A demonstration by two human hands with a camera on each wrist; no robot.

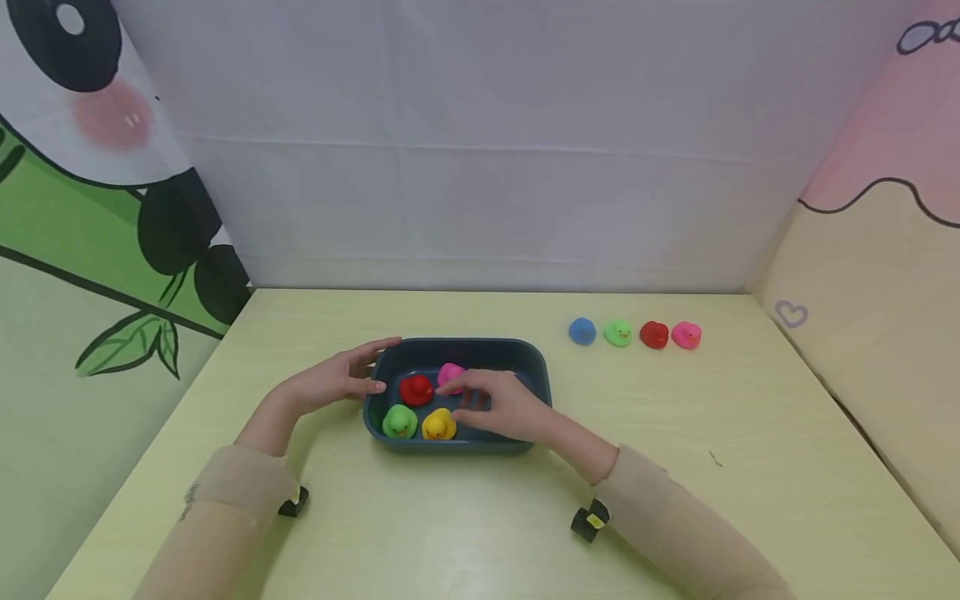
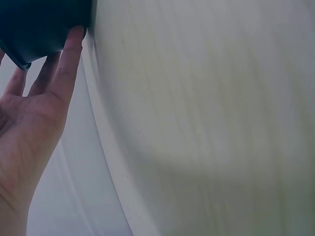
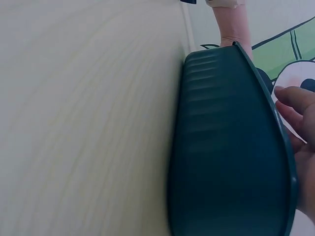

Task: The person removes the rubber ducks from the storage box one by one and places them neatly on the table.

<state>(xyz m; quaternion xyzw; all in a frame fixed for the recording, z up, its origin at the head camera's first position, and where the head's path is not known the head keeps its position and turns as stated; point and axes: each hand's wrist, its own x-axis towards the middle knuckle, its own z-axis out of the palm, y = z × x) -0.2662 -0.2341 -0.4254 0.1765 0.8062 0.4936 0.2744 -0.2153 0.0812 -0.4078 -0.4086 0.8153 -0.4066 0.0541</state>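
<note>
A dark teal plastic tray (image 1: 465,446) on the table holds a red rubber duck (image 1: 416,390), a pink one (image 1: 450,377), a green one (image 1: 400,422) and a yellow one (image 1: 438,424). My left hand (image 1: 337,379) touches the tray's left end, its fingers spread from the back corner to the side. In the left wrist view those fingers (image 2: 71,59) lie against the outer wall. Over the inside of the tray hovers my right hand (image 1: 498,404), loosely bent, thumb and forefinger apart. Its fingertips overlap the pink duck and come near the yellow one; nothing shows between them.
At the back right of the table, a blue duck (image 1: 582,331), a green duck (image 1: 618,333), a red duck (image 1: 654,335) and a pink duck (image 1: 686,335) stand in a row. A pale cloth wall (image 1: 487,217) rises behind the table (image 1: 465,525), with printed panels at both sides.
</note>
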